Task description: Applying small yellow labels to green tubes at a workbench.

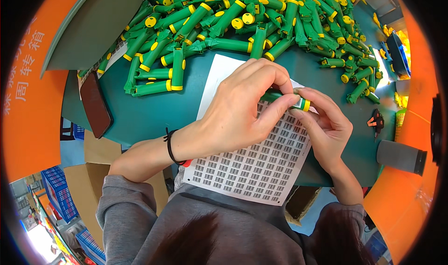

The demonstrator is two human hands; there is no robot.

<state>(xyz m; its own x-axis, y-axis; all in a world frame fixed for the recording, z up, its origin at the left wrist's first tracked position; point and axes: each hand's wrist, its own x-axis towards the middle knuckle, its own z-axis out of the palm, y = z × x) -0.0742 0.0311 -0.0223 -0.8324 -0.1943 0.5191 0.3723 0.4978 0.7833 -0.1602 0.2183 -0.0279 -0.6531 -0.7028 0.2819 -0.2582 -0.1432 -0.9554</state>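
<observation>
Between my two hands is a green plastic tube with a yellow end [306,106], held above a white sheet of small printed stickers [228,174]. My left hand [247,101] is closed on its green body, its thumb pressing near a small white sticker [298,102] on the tube. The fingers of my right hand [326,125] pinch the yellow end from the right. My left hand hides much of the tube. The sheet lies at the table's near edge, against my body, with rows of stickers on it.
A large heap of similar green and yellow tubes [196,22] covers the far table [140,111]. A brown flat case [95,105] lies at left, below a grey-green panel [93,31]. Orange-handled snips [375,122] and a grey cup [399,156] are at right. A cardboard box [84,185] stands lower left.
</observation>
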